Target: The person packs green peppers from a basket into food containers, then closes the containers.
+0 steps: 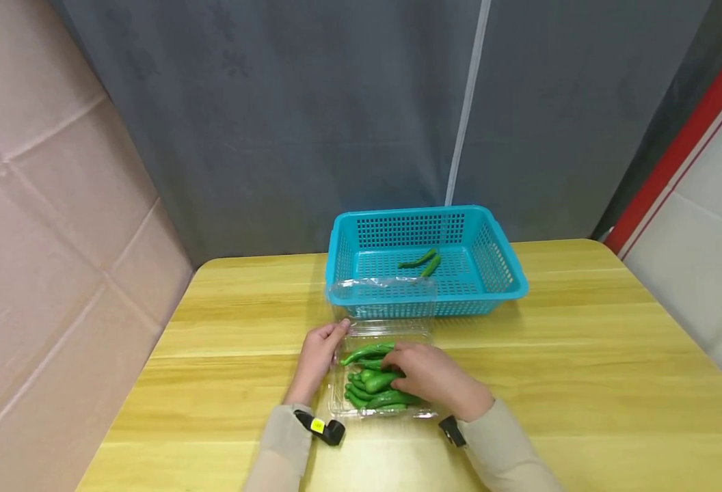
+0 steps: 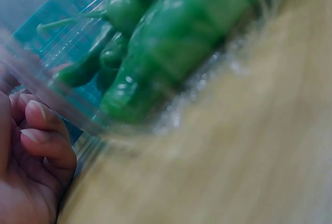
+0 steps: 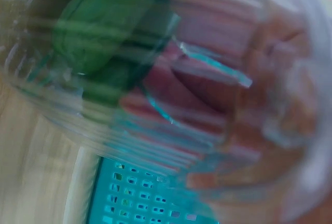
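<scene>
A clear plastic clamshell box point(image 1: 336, 403) lies on the table with its lid point(image 1: 379, 311) raised toward the back. Several green peppers point(image 1: 392, 398) are spread in its base. My left hand point(image 1: 316, 359) grips the box's left edge near the hinge; in the left wrist view its curled fingers point(image 2: 49, 138) are at the box's corner. My right hand point(image 1: 429, 374) reaches into the box from the right, thumb and fingers bent around a green pepper point(image 1: 378, 381). Through the plastic wall in the right wrist view, a green pepper point(image 3: 98, 32) is against the fingers; their tips are partly hidden.
A blue plastic basket point(image 1: 515, 280) stands behind the box at the back of the wooden table point(image 1: 570, 383). Two green peppers point(image 1: 419, 260) lie in it. The raised lid overlaps its front left rim in the head view. A grey curtain point(image 1: 312, 123) hangs behind.
</scene>
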Demonstrator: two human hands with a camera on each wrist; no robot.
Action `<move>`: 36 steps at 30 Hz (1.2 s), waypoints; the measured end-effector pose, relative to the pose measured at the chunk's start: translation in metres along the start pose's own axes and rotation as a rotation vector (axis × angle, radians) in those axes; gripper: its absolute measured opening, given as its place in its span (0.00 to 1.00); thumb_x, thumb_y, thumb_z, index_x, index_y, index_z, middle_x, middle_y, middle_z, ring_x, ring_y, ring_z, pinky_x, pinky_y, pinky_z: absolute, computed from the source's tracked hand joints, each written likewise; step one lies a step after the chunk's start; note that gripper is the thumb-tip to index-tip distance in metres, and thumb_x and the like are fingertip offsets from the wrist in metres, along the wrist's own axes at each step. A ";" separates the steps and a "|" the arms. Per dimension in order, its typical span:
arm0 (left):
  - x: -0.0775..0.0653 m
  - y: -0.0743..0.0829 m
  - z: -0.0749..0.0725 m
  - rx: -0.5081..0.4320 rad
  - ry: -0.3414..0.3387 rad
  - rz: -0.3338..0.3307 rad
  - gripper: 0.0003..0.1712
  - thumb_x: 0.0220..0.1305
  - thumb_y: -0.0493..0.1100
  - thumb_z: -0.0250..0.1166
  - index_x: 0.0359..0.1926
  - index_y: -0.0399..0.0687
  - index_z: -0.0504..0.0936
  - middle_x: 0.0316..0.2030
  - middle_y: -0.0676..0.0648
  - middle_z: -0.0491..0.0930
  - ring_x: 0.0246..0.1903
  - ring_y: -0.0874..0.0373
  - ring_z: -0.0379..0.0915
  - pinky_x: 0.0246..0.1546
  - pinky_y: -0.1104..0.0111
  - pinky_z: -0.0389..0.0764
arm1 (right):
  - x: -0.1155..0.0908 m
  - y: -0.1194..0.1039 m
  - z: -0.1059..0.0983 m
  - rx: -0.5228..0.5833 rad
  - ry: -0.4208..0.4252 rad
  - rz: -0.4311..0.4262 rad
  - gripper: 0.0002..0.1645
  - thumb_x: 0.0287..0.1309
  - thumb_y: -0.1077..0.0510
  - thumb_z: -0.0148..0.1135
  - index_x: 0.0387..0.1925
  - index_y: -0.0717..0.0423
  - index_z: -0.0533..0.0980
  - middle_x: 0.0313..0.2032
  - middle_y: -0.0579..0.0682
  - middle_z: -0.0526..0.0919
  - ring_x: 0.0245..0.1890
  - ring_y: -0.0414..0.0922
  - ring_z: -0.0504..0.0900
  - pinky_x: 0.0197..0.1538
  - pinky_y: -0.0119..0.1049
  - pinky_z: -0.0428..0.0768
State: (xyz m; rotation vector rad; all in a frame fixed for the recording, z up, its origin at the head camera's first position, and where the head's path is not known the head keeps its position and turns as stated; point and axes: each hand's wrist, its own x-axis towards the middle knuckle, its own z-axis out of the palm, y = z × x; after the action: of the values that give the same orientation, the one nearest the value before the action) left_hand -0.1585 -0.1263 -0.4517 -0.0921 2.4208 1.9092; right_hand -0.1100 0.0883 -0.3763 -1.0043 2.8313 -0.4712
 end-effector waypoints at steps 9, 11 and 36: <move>0.000 0.000 0.001 -0.004 0.002 -0.005 0.26 0.52 0.68 0.56 0.30 0.53 0.82 0.08 0.52 0.61 0.07 0.61 0.54 0.06 0.72 0.58 | -0.001 0.000 -0.003 0.015 -0.022 0.001 0.20 0.45 0.54 0.67 0.44 0.50 0.77 0.36 0.43 0.77 0.35 0.39 0.75 0.41 0.37 0.75; 0.000 0.000 0.001 -0.004 0.003 -0.010 0.25 0.52 0.68 0.56 0.30 0.53 0.83 0.08 0.52 0.61 0.07 0.61 0.54 0.06 0.72 0.58 | -0.001 0.000 -0.003 0.018 -0.027 0.004 0.20 0.45 0.54 0.67 0.44 0.50 0.77 0.37 0.43 0.77 0.36 0.39 0.76 0.41 0.37 0.75; 0.001 0.000 0.000 0.008 -0.006 -0.008 0.28 0.51 0.69 0.55 0.29 0.51 0.82 0.09 0.52 0.62 0.08 0.61 0.54 0.06 0.72 0.59 | -0.011 0.012 -0.028 0.135 0.037 0.061 0.19 0.52 0.52 0.61 0.46 0.54 0.76 0.35 0.44 0.79 0.35 0.41 0.77 0.39 0.37 0.75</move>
State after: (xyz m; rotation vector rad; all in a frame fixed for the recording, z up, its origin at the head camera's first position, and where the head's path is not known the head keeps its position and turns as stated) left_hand -0.1591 -0.1264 -0.4515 -0.0957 2.4210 1.8932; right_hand -0.1143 0.1107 -0.3539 -0.8914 2.8085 -0.6708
